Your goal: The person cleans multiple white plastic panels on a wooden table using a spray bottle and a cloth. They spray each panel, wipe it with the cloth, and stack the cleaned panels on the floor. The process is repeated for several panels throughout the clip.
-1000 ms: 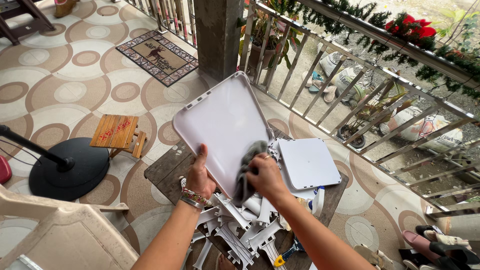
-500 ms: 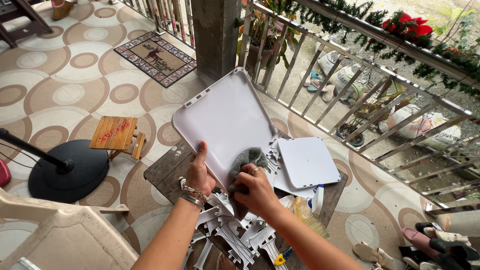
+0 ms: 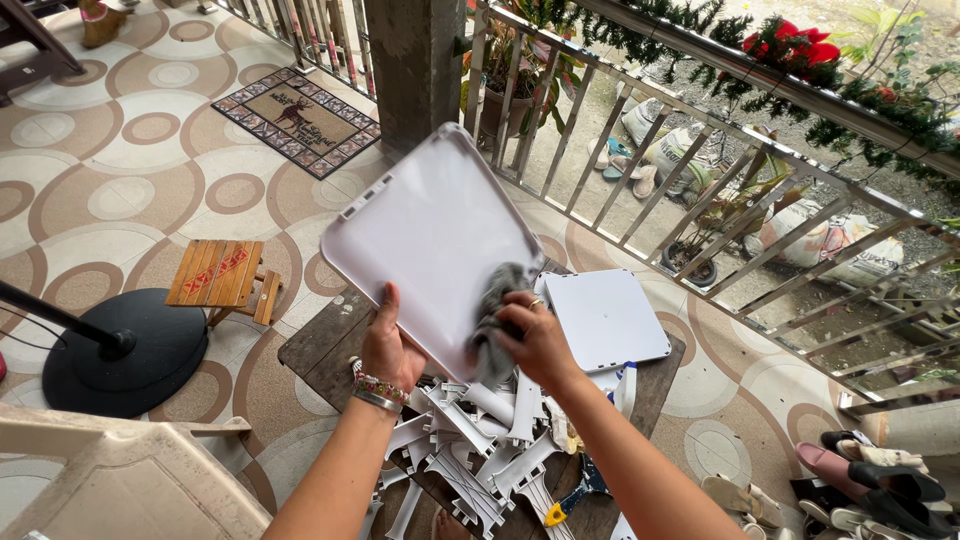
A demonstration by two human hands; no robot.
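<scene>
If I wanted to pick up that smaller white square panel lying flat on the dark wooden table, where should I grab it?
Probably by the far right edge of the smaller white square plastic panel, coming from the railing side. It lies flat, that rim looks bare, and nothing crowds that side as the white plastic pieces do.

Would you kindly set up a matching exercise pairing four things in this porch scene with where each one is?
Things:
1. grey cloth
2. large white panel
3. smaller white panel
4. small wooden stool

Places:
A. lying flat on the dark wooden table
B. standing on the patterned floor tiles
C. gripped at its edge by the left hand
D. bunched in the right hand

Pairs: 1-D, 2-C, 3-A, 4-B
</scene>
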